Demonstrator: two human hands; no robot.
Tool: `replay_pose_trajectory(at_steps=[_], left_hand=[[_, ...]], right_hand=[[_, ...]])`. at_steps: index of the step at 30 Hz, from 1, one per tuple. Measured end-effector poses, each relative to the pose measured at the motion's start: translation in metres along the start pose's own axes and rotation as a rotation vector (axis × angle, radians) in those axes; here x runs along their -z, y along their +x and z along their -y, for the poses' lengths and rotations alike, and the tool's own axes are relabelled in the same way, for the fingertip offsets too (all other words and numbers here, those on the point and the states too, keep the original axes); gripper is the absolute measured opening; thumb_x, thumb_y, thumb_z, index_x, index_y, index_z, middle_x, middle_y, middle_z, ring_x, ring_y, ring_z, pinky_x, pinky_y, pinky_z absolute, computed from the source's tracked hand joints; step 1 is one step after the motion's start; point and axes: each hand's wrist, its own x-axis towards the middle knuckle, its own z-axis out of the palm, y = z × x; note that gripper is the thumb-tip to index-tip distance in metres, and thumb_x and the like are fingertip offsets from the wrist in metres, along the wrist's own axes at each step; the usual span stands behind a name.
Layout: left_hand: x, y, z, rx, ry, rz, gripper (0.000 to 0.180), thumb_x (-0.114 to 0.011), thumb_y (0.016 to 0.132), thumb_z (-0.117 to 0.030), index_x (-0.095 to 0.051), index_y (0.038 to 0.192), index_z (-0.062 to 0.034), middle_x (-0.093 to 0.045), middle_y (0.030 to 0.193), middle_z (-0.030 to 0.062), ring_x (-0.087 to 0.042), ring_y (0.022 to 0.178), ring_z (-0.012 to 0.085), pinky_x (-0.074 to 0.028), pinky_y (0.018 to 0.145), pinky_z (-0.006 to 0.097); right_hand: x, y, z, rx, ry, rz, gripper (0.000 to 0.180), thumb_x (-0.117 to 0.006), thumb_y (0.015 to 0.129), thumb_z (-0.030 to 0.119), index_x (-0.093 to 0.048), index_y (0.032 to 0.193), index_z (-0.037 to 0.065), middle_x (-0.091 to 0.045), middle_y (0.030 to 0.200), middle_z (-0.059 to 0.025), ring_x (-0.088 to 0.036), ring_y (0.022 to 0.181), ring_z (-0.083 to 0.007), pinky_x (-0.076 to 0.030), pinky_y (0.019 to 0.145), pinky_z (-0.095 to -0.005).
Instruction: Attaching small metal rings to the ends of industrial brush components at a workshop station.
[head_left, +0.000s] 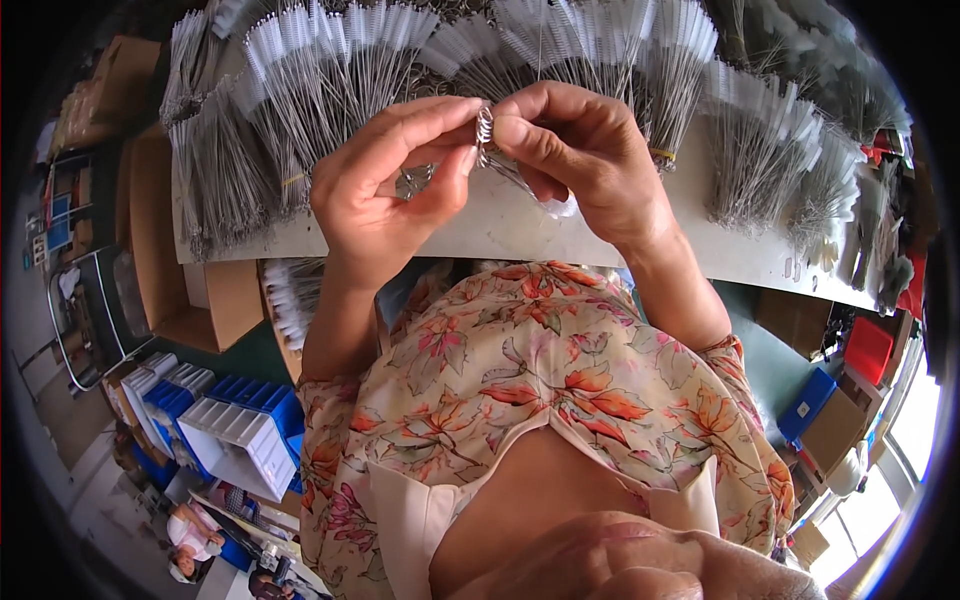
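Note:
A small coil-like bunch of shiny metal rings [485,130] is held up over the near part of the table. My left hand [385,180] is closed on its left side, thumb below and fingertips above. From the right, my right hand [585,150] pinches the same bunch between thumb and forefinger. More metal loops [415,180] show behind my left hand; whether they touch it I cannot tell. Below my right fingers a small white bristly tip [557,207] sticks out, partly hidden. Just beyond my hands lie bundles of wire-stemmed brushes [335,75] with white bristles.
The pale table [560,235] carries further brush bundles [765,150] on the right and left. An open cardboard box [190,290] stands at the left, with blue and white plastic bins [235,440] nearer. A red bin [868,350] is at the right. Another person [190,540] appears far lower left.

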Motion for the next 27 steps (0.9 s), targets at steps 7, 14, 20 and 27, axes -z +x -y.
replay_pose_trajectory(at_steps=[7,14,20,27], left_hand=[[0.019,0.014,0.004,0.053,0.002,0.168,0.029,-0.059,0.072,0.014,-0.061,0.1,0.0061,-0.063,0.097,0.013,-0.062,0.08,0.013,-0.054,0.067,0.021],[0.023,0.02,0.021,0.109,0.002,0.294,0.015,-0.06,0.085,-0.011,-0.061,0.094,0.0009,-0.059,0.076,0.0035,-0.053,0.061,0.0058,-0.043,0.058,0.019],[0.009,-0.005,0.028,0.623,-0.741,0.042,0.015,-0.057,0.088,-0.016,-0.058,0.089,-0.0013,-0.054,0.071,-0.0004,-0.045,0.057,0.004,-0.035,0.048,0.018],[0.013,-0.002,0.009,0.515,-0.318,0.199,0.013,-0.054,0.088,-0.012,-0.056,0.094,-0.0004,-0.05,0.067,-0.0004,-0.038,0.051,0.0047,-0.036,0.046,0.02]], right_hand=[[-0.001,0.004,-0.007,0.001,-0.11,0.057,0.015,-0.066,0.081,0.016,-0.062,0.085,0.002,-0.058,0.069,0.0013,-0.048,0.055,-0.0022,-0.039,0.048,-0.0174],[-0.001,0.005,-0.016,0.016,-0.083,-0.023,0.016,-0.066,0.082,0.015,-0.061,0.088,0.001,-0.057,0.068,0.0019,-0.047,0.055,-0.0021,-0.039,0.048,-0.017],[-0.005,0.002,-0.019,-0.008,-0.018,0.019,0.012,-0.063,0.083,0.012,-0.059,0.086,0.001,-0.057,0.069,0.0014,-0.048,0.056,-0.0024,-0.04,0.049,-0.0173],[0.001,0.002,-0.013,-0.036,0.002,0.051,0.014,-0.063,0.083,0.013,-0.059,0.089,0.0,-0.057,0.071,0.0005,-0.047,0.057,-0.0033,-0.04,0.049,-0.0177]])
